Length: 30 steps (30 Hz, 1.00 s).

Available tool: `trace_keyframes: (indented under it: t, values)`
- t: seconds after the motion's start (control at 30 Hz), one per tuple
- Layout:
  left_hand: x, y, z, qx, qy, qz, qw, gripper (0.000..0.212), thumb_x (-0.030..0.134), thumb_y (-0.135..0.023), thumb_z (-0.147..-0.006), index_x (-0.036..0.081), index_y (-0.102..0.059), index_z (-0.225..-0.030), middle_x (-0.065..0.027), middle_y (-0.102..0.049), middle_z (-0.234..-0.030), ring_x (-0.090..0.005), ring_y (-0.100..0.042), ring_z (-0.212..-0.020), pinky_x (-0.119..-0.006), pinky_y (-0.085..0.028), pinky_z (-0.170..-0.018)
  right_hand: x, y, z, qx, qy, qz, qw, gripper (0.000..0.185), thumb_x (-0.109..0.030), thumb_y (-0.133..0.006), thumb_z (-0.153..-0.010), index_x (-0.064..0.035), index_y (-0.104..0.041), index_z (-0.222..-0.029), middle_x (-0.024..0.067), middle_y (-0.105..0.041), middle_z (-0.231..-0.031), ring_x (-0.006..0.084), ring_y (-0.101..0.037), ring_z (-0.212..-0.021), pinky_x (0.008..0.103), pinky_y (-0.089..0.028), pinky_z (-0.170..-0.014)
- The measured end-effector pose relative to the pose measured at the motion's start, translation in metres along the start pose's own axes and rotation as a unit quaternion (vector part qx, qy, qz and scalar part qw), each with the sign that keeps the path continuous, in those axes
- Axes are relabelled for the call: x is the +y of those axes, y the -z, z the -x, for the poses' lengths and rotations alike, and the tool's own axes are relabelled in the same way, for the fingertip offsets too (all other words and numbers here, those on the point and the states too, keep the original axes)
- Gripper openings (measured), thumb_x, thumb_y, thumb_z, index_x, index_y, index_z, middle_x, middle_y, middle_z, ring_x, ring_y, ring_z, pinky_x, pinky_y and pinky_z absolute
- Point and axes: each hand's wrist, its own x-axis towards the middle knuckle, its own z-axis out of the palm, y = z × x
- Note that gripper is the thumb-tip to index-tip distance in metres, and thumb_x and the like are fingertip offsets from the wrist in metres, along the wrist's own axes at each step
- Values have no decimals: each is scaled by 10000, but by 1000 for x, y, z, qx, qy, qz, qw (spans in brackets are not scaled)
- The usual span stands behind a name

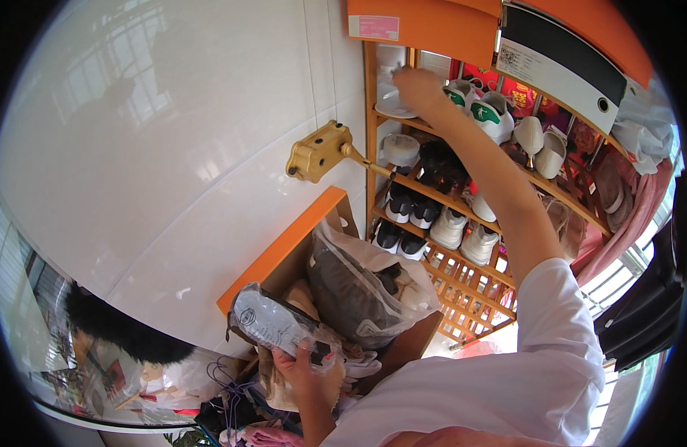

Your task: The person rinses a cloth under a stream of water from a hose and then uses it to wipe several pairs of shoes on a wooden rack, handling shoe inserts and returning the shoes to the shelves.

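Note:
My left hand [301, 363] grips a clear plastic packet [265, 318] with a greyish-white, sole-shaped item bearing a printed mark inside. Below and behind it, an open orange-edged cardboard box [284, 248] leans by the wall. A translucent plastic bag [349, 279] with dark contents fills much of the box. My right hand [419, 89] reaches to the top left of a wooden shoe rack [371, 134], above a white round dish [393, 107]. Its fingers are curled and partly hidden, so whether they hold anything is unclear. White sneakers with green heels [488, 114] stand beside my right forearm.
A gold hand-crank unit [321, 151] juts from the white wall [181, 139]. Lower tiers carry black-and-white shoes [399, 204] and white sneakers [449, 226]. Shoe boxes [427, 25] sit atop the rack. Dark clothes [645, 290] hang at right; purple hangers [231, 385] lie lower left.

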Motion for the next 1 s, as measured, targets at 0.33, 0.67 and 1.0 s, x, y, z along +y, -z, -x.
trace_keyframes:
  t: [0.33, 0.67, 1.0]
  values:
    - [-3, 3, -2, -13, -5, -7, 1000, 366, -26, -637, -781, 11, -512, -1123, -60, -610, -1008, -143, -590, -889, -273, -467, -812, -12, -21, 21, -42, 45, -62, 996, 324, -224, -617, -781, -74, -587, -1067, 160, -584, -995, 311, -621, -901, 410, -514, -754]
    - [-7, 7, -1, -14, -6, -13, 1000, 381, -34, -632, -780, 11, -502, -1135, -59, -604, -1016, -146, -589, -883, -277, -468, -815, 47, -16, -23, 132, 43, 10, 990, 288, -28, -526, -783, -77, -568, -1064, 111, -580, -1061, 283, -612, -933, 397, -525, -729]
    - [-4, 5, 0, -20, -5, -25, 999, 382, -25, -628, -783, 17, -502, -1141, -50, -599, -1013, -134, -580, -890, -268, -459, -817, 18, -22, 7, 88, 60, -27, 994, 324, 17, -534, -746, -70, -538, -1058, 104, -568, -1012, 301, -612, -906, 393, -529, -729]
